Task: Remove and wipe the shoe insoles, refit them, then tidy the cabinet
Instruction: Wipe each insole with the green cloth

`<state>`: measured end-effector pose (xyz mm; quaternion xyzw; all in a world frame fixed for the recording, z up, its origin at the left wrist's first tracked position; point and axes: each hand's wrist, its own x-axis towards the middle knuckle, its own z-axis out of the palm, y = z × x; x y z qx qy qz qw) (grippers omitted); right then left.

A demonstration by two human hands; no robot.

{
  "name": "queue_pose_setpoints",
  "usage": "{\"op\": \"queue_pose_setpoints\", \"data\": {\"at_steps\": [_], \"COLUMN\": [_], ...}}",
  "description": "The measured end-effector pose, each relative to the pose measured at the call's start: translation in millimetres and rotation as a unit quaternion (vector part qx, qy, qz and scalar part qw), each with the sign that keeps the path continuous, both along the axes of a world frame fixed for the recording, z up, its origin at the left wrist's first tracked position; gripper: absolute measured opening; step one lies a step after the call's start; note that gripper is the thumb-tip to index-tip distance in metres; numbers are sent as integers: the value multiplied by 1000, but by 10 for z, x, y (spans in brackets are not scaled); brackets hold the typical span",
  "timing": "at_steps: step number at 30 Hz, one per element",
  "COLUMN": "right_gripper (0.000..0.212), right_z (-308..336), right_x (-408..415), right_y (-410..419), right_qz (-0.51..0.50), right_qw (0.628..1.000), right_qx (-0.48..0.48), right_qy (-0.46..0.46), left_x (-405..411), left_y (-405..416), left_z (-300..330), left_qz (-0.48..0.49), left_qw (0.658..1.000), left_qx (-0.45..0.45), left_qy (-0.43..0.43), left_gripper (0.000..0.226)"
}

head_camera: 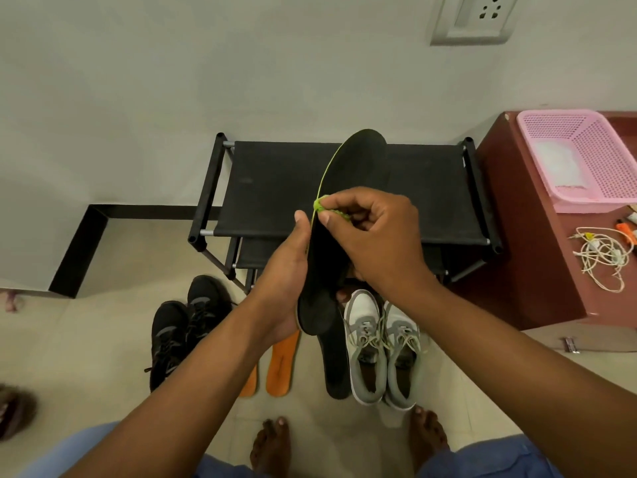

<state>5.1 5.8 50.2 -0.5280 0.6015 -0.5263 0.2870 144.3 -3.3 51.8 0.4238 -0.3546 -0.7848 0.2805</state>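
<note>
Left hand grips the black insole from below, thumb up along its edge, holding it nearly upright above the black shoe rack. The insole's rim shows a thin lime-green line. Right hand curls over its face, fingers pinching a small green cloth against the edge near the middle.

Down on the tiled floor, a second black insole lies flat, just beside the pair of grey-and-white sneakers, laces loose. Left of it, two orange insoles lie side by side, one half hidden by the left forearm. Further left, a pair of black sneakers stands near the rack's leg.

At right, a maroon cabinet carries a pink mesh basket and a tangle of white cable. A wall socket sits high on the wall. No brand or writing is legible anywhere.
</note>
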Motion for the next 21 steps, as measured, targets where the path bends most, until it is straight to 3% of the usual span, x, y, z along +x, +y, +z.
{"op": "queue_pose_setpoints", "data": {"at_steps": [4,9,21], "right_gripper": [12,18,13], "right_z": [-15,-33,20], "right_x": [88,156,249], "right_y": [57,123,256], "right_qz": [64,149,272], "right_qw": [997,986,958], "right_qx": [27,72,58], "right_qy": [16,-6,66], "left_x": [44,161,353], "left_y": [-19,-144,-359], "left_z": [20,32,-23], "left_qz": [24,70,192], "left_qw": [999,993,971], "left_qx": [29,84,77], "left_qy": [3,47,122], "left_gripper": [67,82,81]}}
